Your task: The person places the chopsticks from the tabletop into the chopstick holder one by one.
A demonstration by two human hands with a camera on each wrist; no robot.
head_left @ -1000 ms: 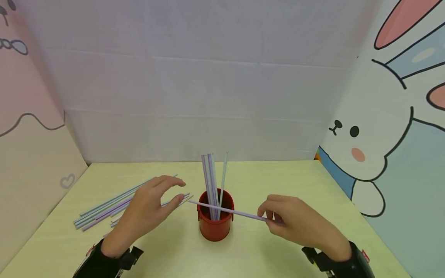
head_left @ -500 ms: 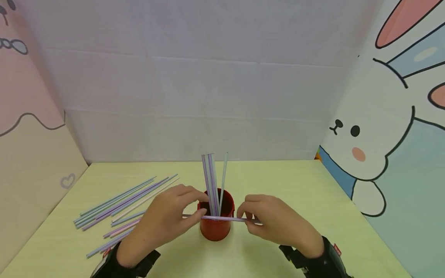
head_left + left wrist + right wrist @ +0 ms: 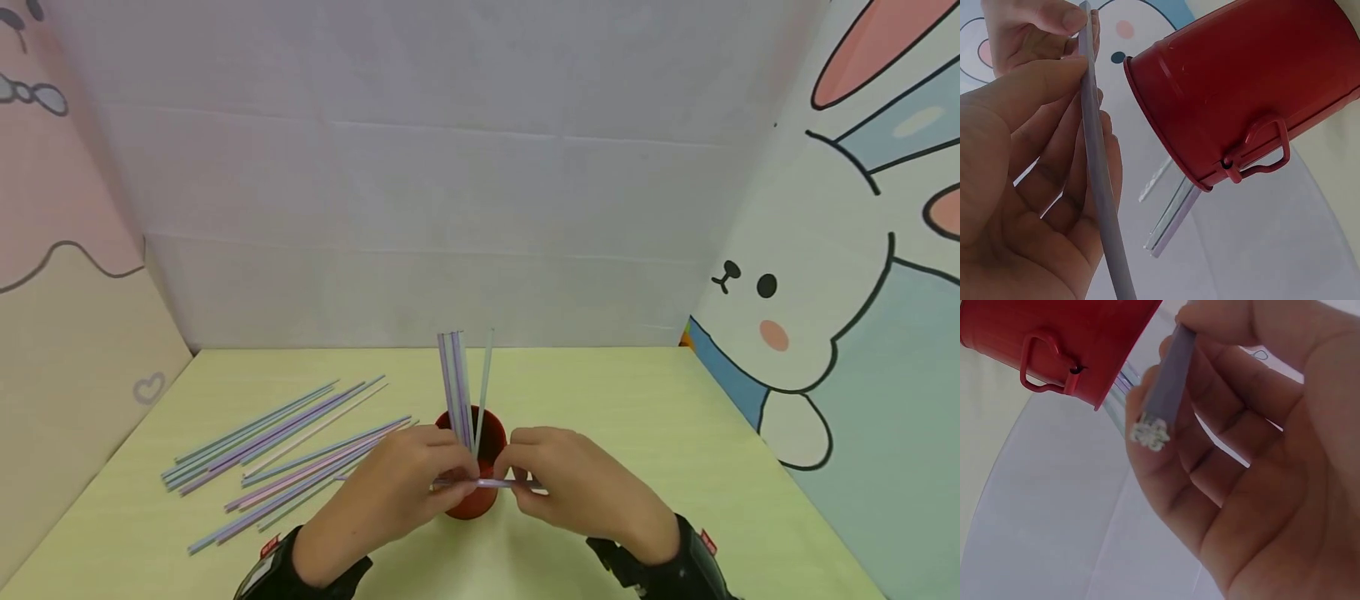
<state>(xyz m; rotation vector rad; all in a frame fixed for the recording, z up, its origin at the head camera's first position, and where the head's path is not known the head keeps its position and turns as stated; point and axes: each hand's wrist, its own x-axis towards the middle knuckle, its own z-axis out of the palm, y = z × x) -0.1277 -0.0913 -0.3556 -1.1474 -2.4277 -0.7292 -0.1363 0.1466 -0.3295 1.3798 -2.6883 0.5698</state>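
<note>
In the head view both hands meet in front of a small red bucket [image 3: 474, 505], holding one thin purple stick [image 3: 492, 483] level across it. My left hand [image 3: 405, 477] pinches the stick between thumb and fingers. Close beside it, my right hand [image 3: 566, 477] pinches the stick near its right end. The right wrist view shows the end of this stick [image 3: 1169, 381], pale and ridged. Several purple and pale green sticks [image 3: 454, 375] stand bunched in the bucket, and one pale green stick [image 3: 485, 375] leans apart from them. The bucket's side handle [image 3: 1266, 147] hangs down.
More purple, pink and pale green sticks [image 3: 272, 438] lie slantwise in two loose groups on the left of the pale yellow table [image 3: 637, 400]. A white sheet [image 3: 450, 183] rises behind the table. Panels with cartoon drawings [image 3: 806, 333] flank both sides.
Both hands have come closer together. The right hand brought the stick leftward and down to level, and the left hand moved right and took hold of it.
</note>
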